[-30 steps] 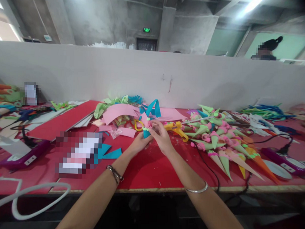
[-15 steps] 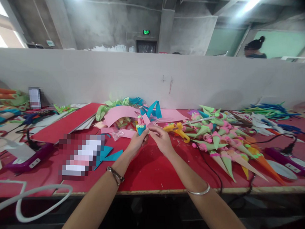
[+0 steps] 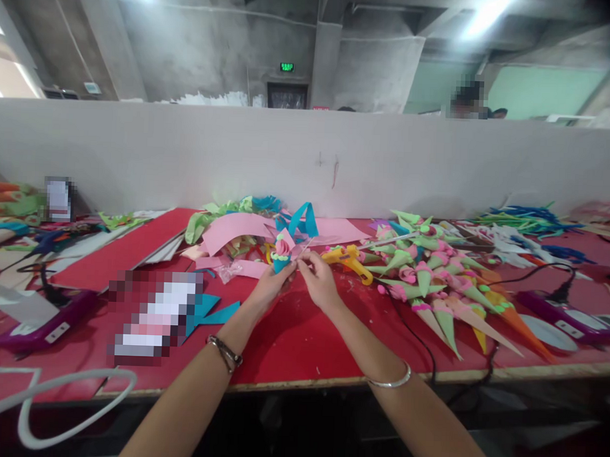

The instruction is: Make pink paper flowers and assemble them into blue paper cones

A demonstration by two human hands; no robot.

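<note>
A small ice-cream-cone ornament (image 3: 282,264) was held nearly upright by the fingers of the left hand (image 3: 274,284), its blue base gripped low, its pink swirl and pale green trim left clear above the fingertips. The thumb and forefinger of the right hand (image 3: 317,277) were brought close together just beside the cone; whether they met, or whether anything fine was pinched there, could not be told.

The low grip was judged well chosen: pressure was best put on the blue base alone, so that the soft-looking trim would not be flattened. The cone was best steadied by the left fingers, with only small movements made by the right ones.

Near the right fingertips, on their right, a yellow glue gun (image 3: 352,262) was laid on the red tabletop (image 3: 291,348); it was best avoided by the knuckles, since its nozzle might have been hot. Farther right of those fingers, many pointed cones (image 3: 423,279) were heaped.
</note>
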